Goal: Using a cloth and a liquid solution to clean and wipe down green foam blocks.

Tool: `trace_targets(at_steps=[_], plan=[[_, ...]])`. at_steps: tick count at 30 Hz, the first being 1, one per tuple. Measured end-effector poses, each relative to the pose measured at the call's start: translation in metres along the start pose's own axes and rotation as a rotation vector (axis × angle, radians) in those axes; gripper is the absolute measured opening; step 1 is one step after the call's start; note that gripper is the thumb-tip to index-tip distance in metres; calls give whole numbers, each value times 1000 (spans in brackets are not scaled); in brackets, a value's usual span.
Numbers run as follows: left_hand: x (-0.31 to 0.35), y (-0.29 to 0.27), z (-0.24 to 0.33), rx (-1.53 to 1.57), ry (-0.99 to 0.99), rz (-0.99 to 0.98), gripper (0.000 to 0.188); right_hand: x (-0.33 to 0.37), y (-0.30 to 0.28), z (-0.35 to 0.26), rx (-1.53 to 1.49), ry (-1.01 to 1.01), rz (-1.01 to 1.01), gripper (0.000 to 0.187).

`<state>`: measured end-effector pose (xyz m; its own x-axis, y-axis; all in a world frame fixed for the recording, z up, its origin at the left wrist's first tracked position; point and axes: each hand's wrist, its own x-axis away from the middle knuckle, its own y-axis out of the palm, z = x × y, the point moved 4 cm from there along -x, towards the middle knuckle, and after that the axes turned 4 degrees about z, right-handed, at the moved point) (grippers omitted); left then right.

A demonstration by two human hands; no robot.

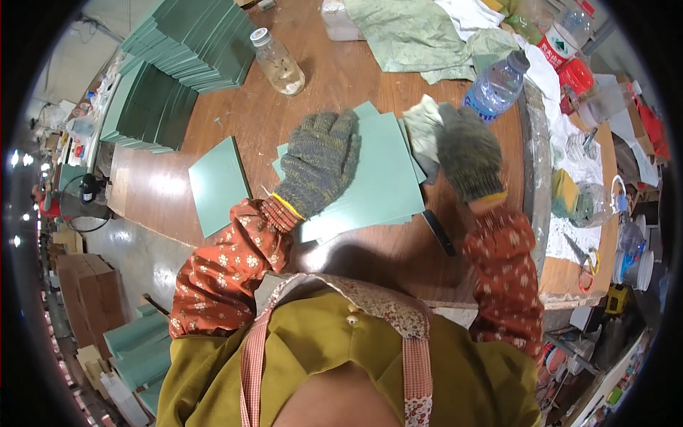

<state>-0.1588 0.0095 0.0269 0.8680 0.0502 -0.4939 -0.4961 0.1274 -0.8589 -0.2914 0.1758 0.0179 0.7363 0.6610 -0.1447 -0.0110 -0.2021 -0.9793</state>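
My left hand point(320, 160), in a grey knitted work glove, lies flat on a loose stack of light green square panels point(377, 178), its fingers stretched out. My right hand point(471, 153), gloved the same way, is just right of the stack, closed on a crumpled white cloth point(425, 128) that sticks out to its left; its fingertips are partly hidden. Left of the stack, a single green panel point(219, 186) rests on the brown table. A slim black flat tool point(439, 233) lies by the stack's lower right corner.
Tall stacks of green panels point(188, 43) stand at the far left. A glass jar point(279, 62) is beyond my left hand, and a plastic bottle point(496, 85) beyond my right. Green cloths point(409, 35) lie at the back. Scissors point(587, 267) rest on the right-hand table.
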Motion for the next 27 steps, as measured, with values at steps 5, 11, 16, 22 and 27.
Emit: trace_targets(at_steps=[5,11,16,22,27], plan=[[-4,-2,-2,26,2,2,32,18,-26,1,93,28,255,42],[-3,2,-8,40,28,50,36,17,-10,-28,-352,-25,150,50],[-6,-1,-1,50,26,10,33,13,9,-18,-830,212,-121,44],[-2,0,1,107,8,-42,34,27,38,-22,-1648,438,-190,47],[-2,4,-3,72,43,44,33,11,22,-17,-888,430,-114,48]])
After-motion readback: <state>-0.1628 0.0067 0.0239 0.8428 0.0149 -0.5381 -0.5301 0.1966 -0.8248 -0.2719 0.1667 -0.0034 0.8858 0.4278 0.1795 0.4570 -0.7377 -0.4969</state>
